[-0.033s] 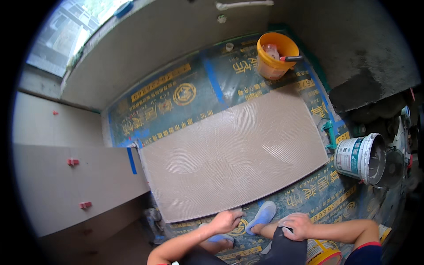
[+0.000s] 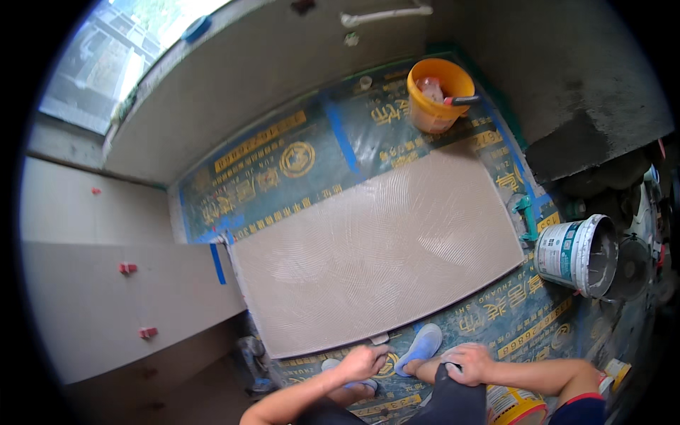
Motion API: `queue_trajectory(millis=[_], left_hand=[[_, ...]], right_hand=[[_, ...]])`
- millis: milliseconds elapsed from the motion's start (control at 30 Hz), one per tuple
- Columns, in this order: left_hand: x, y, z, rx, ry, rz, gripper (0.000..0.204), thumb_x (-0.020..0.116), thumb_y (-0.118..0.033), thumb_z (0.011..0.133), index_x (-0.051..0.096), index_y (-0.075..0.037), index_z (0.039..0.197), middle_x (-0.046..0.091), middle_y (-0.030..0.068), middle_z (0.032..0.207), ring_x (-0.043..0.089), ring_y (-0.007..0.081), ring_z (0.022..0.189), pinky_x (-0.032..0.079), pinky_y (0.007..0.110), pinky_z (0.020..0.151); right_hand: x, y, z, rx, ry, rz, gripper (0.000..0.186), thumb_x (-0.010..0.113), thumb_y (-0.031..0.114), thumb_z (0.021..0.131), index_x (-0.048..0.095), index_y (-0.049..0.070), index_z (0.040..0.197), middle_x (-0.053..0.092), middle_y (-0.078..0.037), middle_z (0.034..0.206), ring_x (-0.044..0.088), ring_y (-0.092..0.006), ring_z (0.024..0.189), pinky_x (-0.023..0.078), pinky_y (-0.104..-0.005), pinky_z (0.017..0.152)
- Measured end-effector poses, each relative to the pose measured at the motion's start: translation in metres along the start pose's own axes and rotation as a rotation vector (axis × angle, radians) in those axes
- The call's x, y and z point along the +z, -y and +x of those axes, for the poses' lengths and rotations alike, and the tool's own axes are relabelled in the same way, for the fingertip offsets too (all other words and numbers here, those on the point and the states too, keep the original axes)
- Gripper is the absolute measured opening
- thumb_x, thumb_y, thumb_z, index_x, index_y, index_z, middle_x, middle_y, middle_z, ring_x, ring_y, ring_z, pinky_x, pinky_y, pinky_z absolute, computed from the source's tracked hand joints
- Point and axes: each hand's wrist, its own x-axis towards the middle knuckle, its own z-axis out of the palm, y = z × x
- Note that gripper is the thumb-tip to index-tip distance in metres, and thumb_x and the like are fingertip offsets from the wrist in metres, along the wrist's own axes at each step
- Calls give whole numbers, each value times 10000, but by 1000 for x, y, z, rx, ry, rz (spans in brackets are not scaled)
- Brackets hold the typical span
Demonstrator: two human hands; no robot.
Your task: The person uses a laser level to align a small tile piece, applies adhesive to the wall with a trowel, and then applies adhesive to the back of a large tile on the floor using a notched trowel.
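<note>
In front of me lies a large beige tile (image 2: 382,248), its upper face coated with adhesive combed into curved ridges. A small pale flat piece (image 2: 380,339) sticks out from under its near edge. Just on my side of that piece is my left hand (image 2: 363,362), its fingers curled; whatever they may hold is hidden. My right hand (image 2: 469,363) rests over my right knee (image 2: 453,397), thumb apart from the fingers, with nothing seen in it. My blue slipper (image 2: 422,348) stands between the two hands, close to the tile.
A yellow bucket (image 2: 420,113) with a dark-and-red handle across its rim stands beyond the tile. At right are a green tool (image 2: 525,218) and a white bucket (image 2: 559,251) on its side. Grey tiles (image 2: 85,304) with red clips are at left. Printed green sheeting (image 2: 255,191) covers the floor.
The view has shifted slightly. My left hand sits a little nearer to me, and more of the small pale piece shows. My right hand stays on the knee.
</note>
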Motion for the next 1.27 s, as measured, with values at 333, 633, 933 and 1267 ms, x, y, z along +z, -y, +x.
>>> queue_trajectory(millis=[333,633,933,1267], left_hand=[[-94,-266,-24,-250,-146,-145,703,562,-15,735,387,-97,1410,630,105,1034,596,194,860,487,307,794],[-323,-290,-71,-114,-596,88,363,447,66,769,625,-19,1074,673,163,954,660,307,916,513,350,824],[-772,-113,186,297,-923,667,260,571,-48,854,572,-25,1113,651,170,924,628,342,830,503,415,725],[-905,-10,309,281,-567,951,796,595,-547,810,355,-75,1403,318,146,1476,251,309,1391,196,472,1133]], right_hand=[[26,24,51,620,1,131,367,612,376,762,681,123,1018,632,-78,1117,585,-263,1068,440,-407,929],[-22,8,87,938,8,42,336,542,338,844,612,61,1021,592,-175,1070,566,-358,1037,458,-465,867],[-78,17,44,1621,21,70,314,484,253,854,657,1,926,639,-233,1026,611,-369,980,482,-450,837],[-205,-75,658,1031,-682,1058,284,599,276,882,599,53,1057,632,-107,887,584,-200,788,475,-314,704]])
